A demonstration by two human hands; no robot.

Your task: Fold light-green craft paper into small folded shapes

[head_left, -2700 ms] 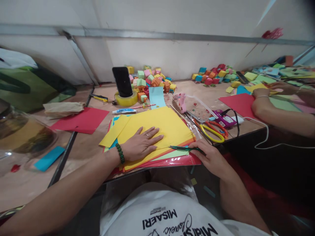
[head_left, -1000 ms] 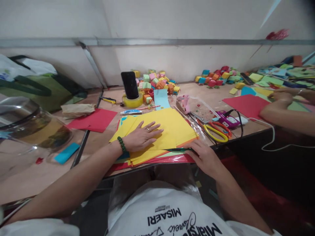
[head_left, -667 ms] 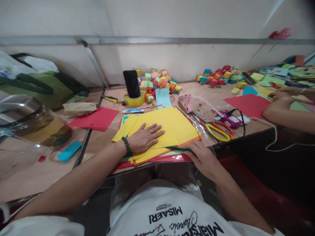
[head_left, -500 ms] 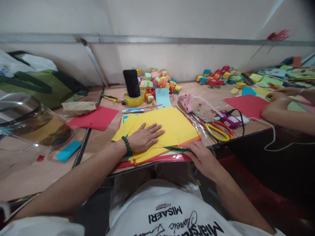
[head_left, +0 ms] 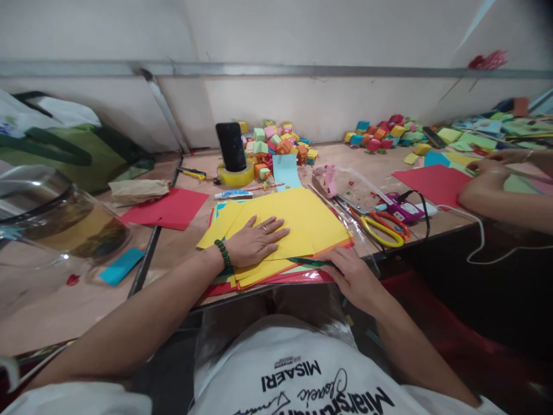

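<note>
My left hand (head_left: 258,241) lies flat with fingers spread on a stack of yellow paper sheets (head_left: 298,216). A green bead bracelet circles that wrist. At the stack's near right corner, my right hand (head_left: 352,274) is closed on a slim dark green tool (head_left: 309,261), perhaps a pen or a knife; its exact kind is unclear. The tool lies across the near edge of the yellow sheets, pointing left. Red, orange and pale green sheets show beneath the yellow ones. Just right of the stack are scissors (head_left: 386,231) with yellow handles.
Behind the stack stand a phone (head_left: 231,147) on a yellow tape roll (head_left: 237,174) and a heap of folded paper cubes (head_left: 280,144). A purple device (head_left: 404,208) with cables is to the right, near a co-worker's arms (head_left: 496,190). Leftward sit red paper (head_left: 177,207) and a glass teapot (head_left: 95,225).
</note>
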